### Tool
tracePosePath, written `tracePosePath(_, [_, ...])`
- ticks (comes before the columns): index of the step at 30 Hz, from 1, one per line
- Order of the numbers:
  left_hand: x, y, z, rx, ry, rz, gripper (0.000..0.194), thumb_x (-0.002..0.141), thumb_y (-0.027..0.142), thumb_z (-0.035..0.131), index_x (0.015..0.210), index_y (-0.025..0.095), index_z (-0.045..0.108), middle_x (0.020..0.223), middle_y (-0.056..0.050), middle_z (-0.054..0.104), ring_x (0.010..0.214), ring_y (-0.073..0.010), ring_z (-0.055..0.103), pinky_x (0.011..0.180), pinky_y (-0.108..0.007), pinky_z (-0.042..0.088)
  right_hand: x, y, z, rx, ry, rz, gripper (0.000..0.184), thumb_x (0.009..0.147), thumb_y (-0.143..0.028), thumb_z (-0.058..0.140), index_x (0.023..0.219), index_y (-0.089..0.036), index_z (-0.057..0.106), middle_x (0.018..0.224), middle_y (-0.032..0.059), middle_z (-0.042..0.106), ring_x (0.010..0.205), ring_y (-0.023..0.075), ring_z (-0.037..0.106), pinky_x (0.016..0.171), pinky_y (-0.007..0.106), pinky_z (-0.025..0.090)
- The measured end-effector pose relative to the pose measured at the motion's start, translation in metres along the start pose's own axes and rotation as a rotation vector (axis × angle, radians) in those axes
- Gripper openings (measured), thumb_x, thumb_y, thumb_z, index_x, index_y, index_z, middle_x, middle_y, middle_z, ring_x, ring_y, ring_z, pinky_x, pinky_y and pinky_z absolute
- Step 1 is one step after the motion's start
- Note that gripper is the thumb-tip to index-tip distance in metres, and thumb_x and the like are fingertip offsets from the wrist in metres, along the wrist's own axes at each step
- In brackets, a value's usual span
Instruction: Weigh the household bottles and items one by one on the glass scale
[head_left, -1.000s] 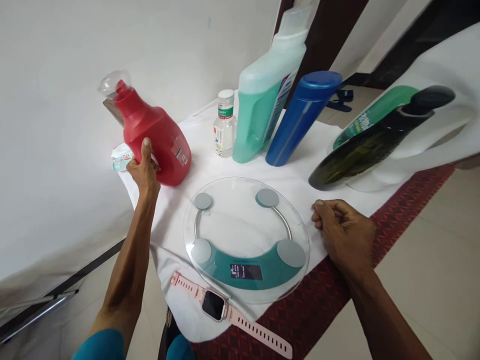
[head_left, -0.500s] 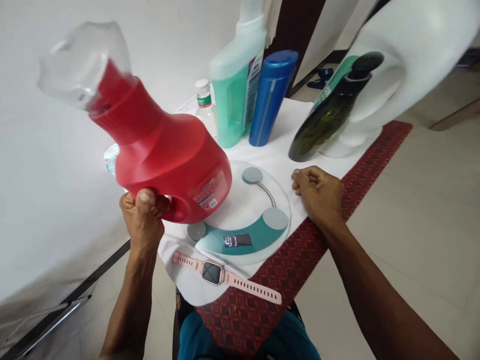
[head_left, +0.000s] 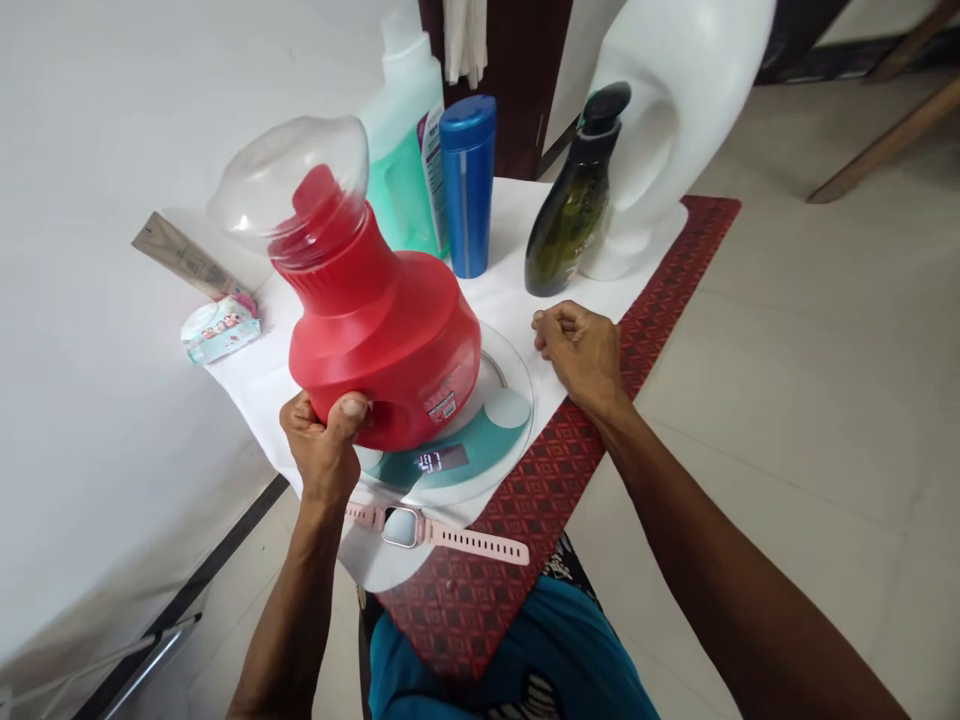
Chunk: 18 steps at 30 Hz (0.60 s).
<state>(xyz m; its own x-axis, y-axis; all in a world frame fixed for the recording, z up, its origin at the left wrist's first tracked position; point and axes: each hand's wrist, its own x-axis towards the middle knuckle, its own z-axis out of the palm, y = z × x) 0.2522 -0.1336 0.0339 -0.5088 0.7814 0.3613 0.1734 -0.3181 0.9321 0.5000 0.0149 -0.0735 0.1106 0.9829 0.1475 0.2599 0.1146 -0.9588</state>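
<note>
My left hand [head_left: 328, 443] is closed around the handle of a red detergent bottle [head_left: 382, 325] with a clear domed cap. The bottle stands on, or just above, a round glass weighing scale [head_left: 480, 440] whose display is lit. I cannot tell whether its base touches the glass. My right hand [head_left: 581, 352] rests in a loose fist on the white cloth [head_left: 510, 290] just right of the scale, holding nothing I can see. A pink smartwatch [head_left: 420, 530] lies flat at the cloth's near edge, below the scale.
Behind the scale stand a green liquid bottle [head_left: 405, 165], a blue cylindrical bottle [head_left: 466, 185], a dark olive pump bottle [head_left: 574, 205] and a large white jug [head_left: 667, 110]. A small wipes packet [head_left: 221, 328] lies at the left. A red patterned mat [head_left: 585, 440] lies under the cloth.
My left hand lifted the red bottle from the table's left side and brought it over the scale, now upright. My right hand stayed beside the scale. The camera view shifted.
</note>
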Motion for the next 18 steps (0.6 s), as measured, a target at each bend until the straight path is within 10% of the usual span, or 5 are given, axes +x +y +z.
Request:
tracePosePath(8, [0.002,0.004,-0.027,0.151,-0.015,0.111,0.072,0.085,0.090,0.078,0.066,0.023,0.058,0.068,-0.004,0.060,0.068,-0.0212,0.060,0.065,-0.034,0.053,-0.001,-0.001,-0.001,0.003,-0.010,0.003,0.030,0.099,-0.044,0.072,0.078,-0.025,0.066,0.065,-0.0002,0.067,0.059,0.0166,0.060,0.061,0.032,0.050])
tracePosePath(18, [0.002,0.011,-0.059,0.234,0.107,0.177,0.065,0.098,0.086,0.064,0.088,0.021,0.071,0.080,-0.005,0.065,0.076,-0.0209,0.064,0.075,-0.034,0.056,-0.002,-0.003,-0.001,-0.009,-0.005,0.012,0.029,0.100,-0.041,0.073,0.078,-0.024,0.066,0.065,-0.0009,0.066,0.057,0.0150,0.059,0.061,0.030,0.050])
